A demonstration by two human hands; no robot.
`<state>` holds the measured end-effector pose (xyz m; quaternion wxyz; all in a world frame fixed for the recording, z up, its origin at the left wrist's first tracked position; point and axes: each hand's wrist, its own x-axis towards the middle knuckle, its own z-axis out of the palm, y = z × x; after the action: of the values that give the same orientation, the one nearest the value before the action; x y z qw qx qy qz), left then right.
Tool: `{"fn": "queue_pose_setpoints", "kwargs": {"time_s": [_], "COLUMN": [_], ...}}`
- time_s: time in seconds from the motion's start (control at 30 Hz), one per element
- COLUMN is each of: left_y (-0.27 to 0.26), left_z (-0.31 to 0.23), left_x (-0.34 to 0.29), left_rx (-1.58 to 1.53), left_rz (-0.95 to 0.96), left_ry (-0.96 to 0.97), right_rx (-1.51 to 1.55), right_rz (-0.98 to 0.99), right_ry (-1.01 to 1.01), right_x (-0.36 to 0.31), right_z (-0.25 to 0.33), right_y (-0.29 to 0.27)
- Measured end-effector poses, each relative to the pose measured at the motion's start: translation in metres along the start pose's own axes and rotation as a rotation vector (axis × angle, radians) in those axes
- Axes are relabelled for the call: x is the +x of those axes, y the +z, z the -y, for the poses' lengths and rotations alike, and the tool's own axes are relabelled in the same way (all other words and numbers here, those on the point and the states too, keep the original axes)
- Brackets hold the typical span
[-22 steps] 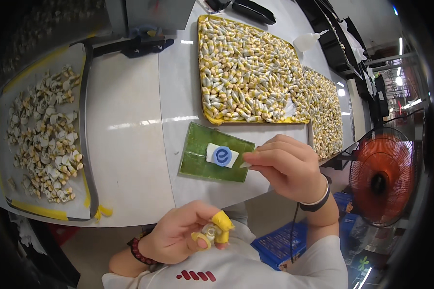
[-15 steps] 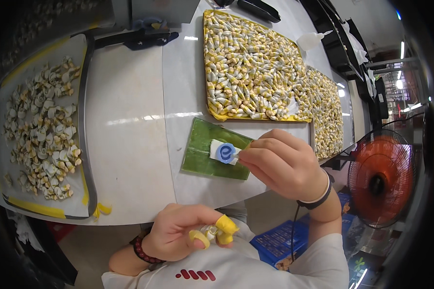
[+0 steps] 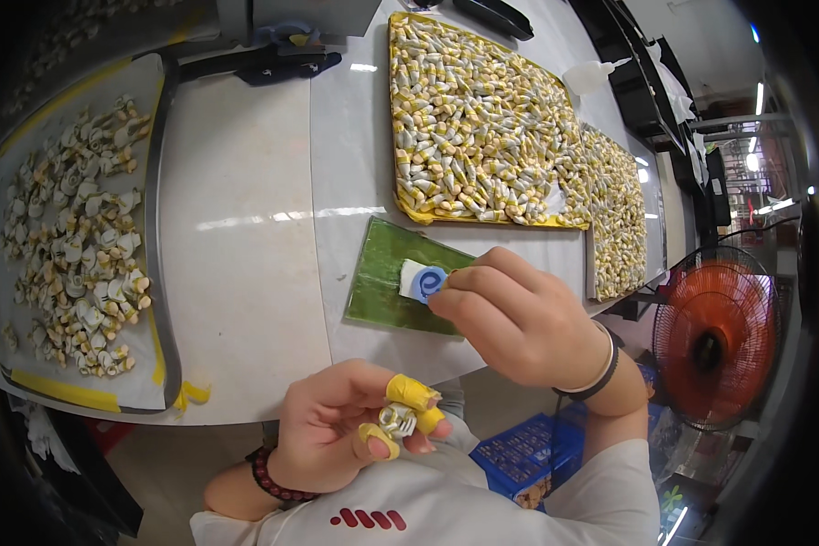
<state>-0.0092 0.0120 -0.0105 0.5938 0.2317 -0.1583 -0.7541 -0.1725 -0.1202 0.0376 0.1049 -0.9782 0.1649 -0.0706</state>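
Observation:
My left hand [image 3: 332, 419] is low in front of my shirt, with yellow tape round its fingertips. It pinches a small white ridged piece [image 3: 397, 420]. My right hand [image 3: 532, 318] reaches over the green mat [image 3: 382, 278], its thumb and fingers pinched together. Those fingertips meet the right edge of a round blue dish [image 3: 428, 285] with a darker blue curl in it. Whatever sits between them is mostly hidden. Under the dish lies a small white pad [image 3: 409, 274], which rests on the mat.
At the left, a dark-rimmed tray [image 3: 157, 227] holds many curled white pieces. Beyond the mat, a yellow-edged tray [image 3: 482, 220] is packed with white cone-shaped pieces, with another beside it. A white squeeze bottle [image 3: 589, 77] lies behind. An orange fan [image 3: 714, 337] stands at the right.
My right hand has shifted slightly, its fingertips now covering the dish's right edge and the small pale thing seen between them before. My left fingers have turned, showing more of the white piece.

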Motion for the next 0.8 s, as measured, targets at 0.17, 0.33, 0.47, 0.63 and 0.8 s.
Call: {"fn": "queue_pose_setpoints", "kwargs": {"time_s": [0.17,0.33,0.47,0.63,0.8], "left_y": [-0.014,-0.012,-0.014,-0.015,-0.011], "left_z": [0.000,0.000,0.004,0.006,0.005], "left_x": [0.002,0.008,0.010,0.010,0.010], "left_rx": [-0.148,-0.438,-0.559,-0.630,-0.626], "left_rz": [0.178,0.176,0.249,0.318,0.301], "left_ry": [-0.141,-0.391,-0.503,-0.553,-0.573], "right_rx": [0.302,0.579,0.630,0.600,0.656], "right_rz": [-0.216,-0.312,-0.369,-0.374,-0.315], "right_ry": [0.168,0.130,0.010,-0.045,-0.156], "right_x": [-0.002,-0.006,0.003,0.005,0.005], "right_z": [0.002,0.016,0.020,0.020,0.016], "right_y": [-0.009,-0.028,-0.019,-0.014,-0.016]}}
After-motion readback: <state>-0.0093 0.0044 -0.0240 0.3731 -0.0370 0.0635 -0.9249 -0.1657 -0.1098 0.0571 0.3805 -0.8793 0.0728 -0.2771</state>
